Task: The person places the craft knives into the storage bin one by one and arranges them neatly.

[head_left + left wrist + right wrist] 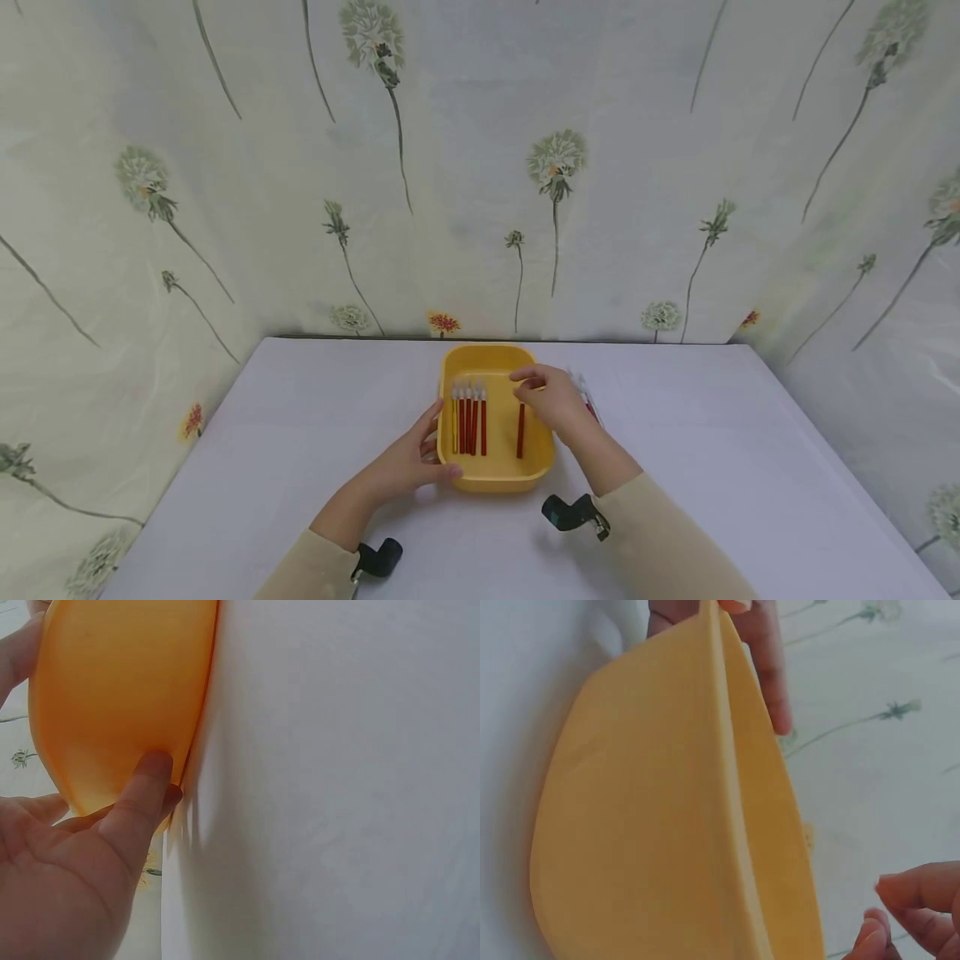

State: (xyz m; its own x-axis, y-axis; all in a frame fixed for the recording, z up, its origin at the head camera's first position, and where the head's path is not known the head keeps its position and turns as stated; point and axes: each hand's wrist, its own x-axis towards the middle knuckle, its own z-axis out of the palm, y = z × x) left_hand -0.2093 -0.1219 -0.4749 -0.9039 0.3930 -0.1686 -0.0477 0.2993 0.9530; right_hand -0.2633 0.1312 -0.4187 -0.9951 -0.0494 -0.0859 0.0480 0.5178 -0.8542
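A yellow plastic tray (486, 477) sits on the table. My left hand (408, 458) grips its near left side, thumb by the front corner; in the left wrist view the fingers (139, 799) press its outer wall. Inside, several slim red sticks (473, 425) with pale tips, like paintbrushes, lie side by side with one yellow stick (454, 427). A separate red stick (521, 432) lies to their right, its upper end hidden by my right hand (551, 400). That hand hovers over the tray's right rim; in the right wrist view its fingertips (892, 889) are apart with nothing visible between them.
More pale-tipped red sticks (588, 400) lie on the table right of the tray, partly behind the right hand. The white table (360, 375) ends at a flower-patterned cloth backdrop (465, 208). Dark cameras (573, 512) are strapped at both wrists.
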